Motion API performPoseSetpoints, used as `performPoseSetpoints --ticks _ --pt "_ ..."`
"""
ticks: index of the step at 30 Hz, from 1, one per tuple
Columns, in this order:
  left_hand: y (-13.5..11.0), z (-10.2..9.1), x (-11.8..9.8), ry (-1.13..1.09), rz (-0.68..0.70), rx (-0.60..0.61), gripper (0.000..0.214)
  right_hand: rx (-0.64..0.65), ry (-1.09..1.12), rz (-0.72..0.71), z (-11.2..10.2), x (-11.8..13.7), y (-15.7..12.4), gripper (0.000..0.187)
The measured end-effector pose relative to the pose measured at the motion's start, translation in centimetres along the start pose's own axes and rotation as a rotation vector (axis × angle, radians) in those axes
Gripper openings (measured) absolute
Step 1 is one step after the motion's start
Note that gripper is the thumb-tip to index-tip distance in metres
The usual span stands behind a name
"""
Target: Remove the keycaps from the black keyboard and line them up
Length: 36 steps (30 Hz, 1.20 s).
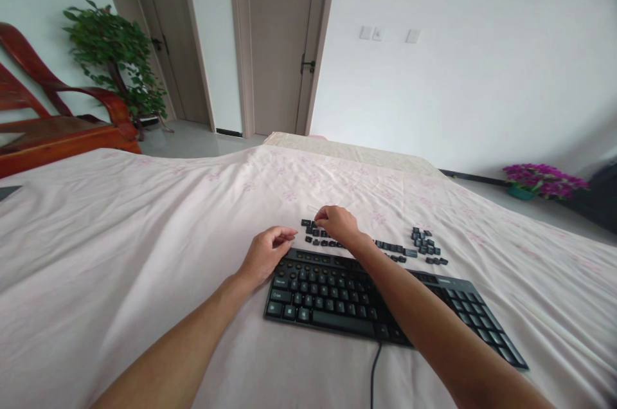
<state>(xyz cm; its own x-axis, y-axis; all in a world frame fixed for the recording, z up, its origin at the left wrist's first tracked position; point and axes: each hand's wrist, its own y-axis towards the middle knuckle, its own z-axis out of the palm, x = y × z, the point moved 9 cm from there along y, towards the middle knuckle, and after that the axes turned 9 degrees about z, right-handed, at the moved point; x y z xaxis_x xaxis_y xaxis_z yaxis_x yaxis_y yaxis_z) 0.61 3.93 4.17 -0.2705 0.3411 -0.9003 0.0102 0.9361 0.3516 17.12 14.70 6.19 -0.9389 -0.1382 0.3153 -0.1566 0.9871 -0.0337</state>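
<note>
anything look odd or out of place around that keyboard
Yes. Many loose keys lie on the cloth beyond the keyboard, and bare round sockets show in its upper left rows. Keys normally sit in place, so it looks partly taken apart.

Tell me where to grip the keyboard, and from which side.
Likely best: take the keyboard by its two short ends, from left and right. It's long and lies flat; loose keycaps lie beyond its far edge, and the cable shows at the near one.
</note>
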Motion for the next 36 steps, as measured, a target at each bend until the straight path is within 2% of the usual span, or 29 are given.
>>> performPoseSetpoints --ticks 5,9,12,16,19,22,24,32,36 --pt "0.0 -0.1 0.0 -0.003 0.012 -0.004 0.026 -0.024 0.000 0.014 -0.6 0.2 -0.3 0.018" --pt "-0.1 -0.1 0.2 -0.002 0.009 0.000 0.024 -0.098 0.099 -0.022 -2.8 0.8 -1.3 0.037" --pt "-0.2 -0.1 0.2 -0.009 0.006 0.004 0.023 -0.140 0.228 -0.155 -5.0 2.1 -3.4 0.051" --pt "-0.5 0.3 -0.9 0.028 0.052 0.065 0.022 -0.201 0.315 -0.235 -6.9 3.0 -7.1 0.052" --pt "-0.7 0.5 -2.4 0.107 0.141 0.112 0.020 -0.159 0.519 -0.259 -6.1 3.2 -9.5 0.048" --pt "-0.9 0.7 -3.4 0.167 0.231 0.160 0.018 -0.051 0.733 -0.304 -4.1 3.8 -11.2 0.042" --pt "-1.0 0.9 -3.7 0.183 0.269 0.188 0.017 -0.002 0.793 -0.334 -3.0 4.3 -11.8 0.040" --pt "-1.6 1.9 -4.3 0.121 0.368 0.343 0.014 -0.021 0.700 -0.542 -2.6 6.1 -13.0 0.039" --pt "-1.8 2.4 -4.6 0.149 0.369 0.447 0.011 -0.028 0.618 -0.581 -1.9 6.8 -13.3 0.040"
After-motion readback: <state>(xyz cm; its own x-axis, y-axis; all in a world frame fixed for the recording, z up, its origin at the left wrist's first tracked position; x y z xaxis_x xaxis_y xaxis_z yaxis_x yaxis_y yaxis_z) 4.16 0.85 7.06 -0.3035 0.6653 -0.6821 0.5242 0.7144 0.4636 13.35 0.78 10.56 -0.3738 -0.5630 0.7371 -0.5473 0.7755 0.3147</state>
